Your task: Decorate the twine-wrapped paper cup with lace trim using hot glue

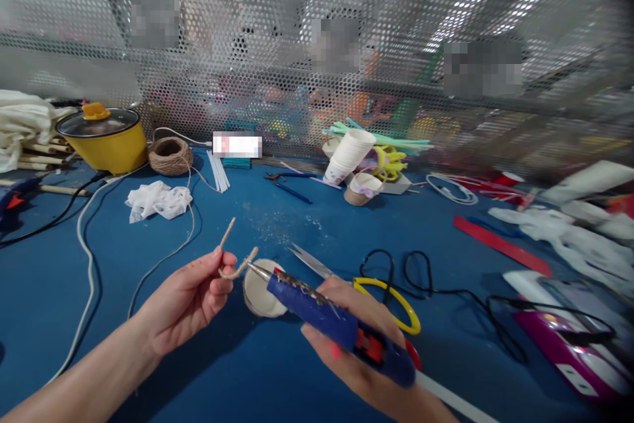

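My left hand pinches a short bent piece of jute twine between thumb and fingers, holding it above the blue table. My right hand grips a blue hot glue gun, its metal nozzle touching the twine's lower end. Just below the nozzle lies a small paper cup on its side, its round end facing me.
Scissors with yellow handles lie behind my right hand beside black cables. Farther back are a twine spool, a yellow pot, white cloth, stacked paper cups and a red strip. A perforated metal screen closes the table's far side.
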{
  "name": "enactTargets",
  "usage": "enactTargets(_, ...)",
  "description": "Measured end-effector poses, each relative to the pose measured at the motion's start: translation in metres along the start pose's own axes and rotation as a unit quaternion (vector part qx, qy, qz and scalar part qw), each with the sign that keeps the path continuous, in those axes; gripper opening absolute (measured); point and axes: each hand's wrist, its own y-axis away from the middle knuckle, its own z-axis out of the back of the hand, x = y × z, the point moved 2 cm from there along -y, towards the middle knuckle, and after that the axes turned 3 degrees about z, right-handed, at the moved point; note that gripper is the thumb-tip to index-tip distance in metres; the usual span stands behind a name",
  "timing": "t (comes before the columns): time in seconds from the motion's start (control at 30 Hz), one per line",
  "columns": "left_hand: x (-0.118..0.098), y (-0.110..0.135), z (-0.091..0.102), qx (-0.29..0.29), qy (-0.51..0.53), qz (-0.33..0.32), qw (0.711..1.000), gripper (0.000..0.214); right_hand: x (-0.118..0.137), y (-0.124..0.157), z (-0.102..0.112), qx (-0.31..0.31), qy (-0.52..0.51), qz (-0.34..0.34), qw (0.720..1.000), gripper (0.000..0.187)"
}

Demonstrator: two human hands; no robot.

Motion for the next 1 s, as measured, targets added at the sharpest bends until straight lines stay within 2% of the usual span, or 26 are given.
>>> enactTargets(0.23, 0.0014, -0.0033, -0.0005, 0.020, 0.018, 0.022, 0.999, 0.049, 0.0052, -0.0054, 0.0051, -0.046, 0.001, -0.003, 0.999, 0.011)
enactTargets(0.63, 0.0042, -0.0029, 0.0009, 0.036, 0.003, 0.030, 0.999, 0.047, 0.0031, -0.0017, 0.0048, -0.043, 0.027, -0.006, 0.999, 0.005)
enactTargets(0.9, 0.0044, -0.0013, -0.0002, 0.044, -0.002, 0.031, 0.999, 0.049, 0.0010, -0.0028, 0.0040, -0.073, 0.035, -0.006, 0.997, 0.004)
enactTargets(1.0, 0.0045, -0.0009, -0.0001, 0.049, 0.002, 0.033, 0.998, 0.048, -0.0011, 0.0003, 0.0041, -0.077, 0.025, -0.016, 0.997, 0.009)
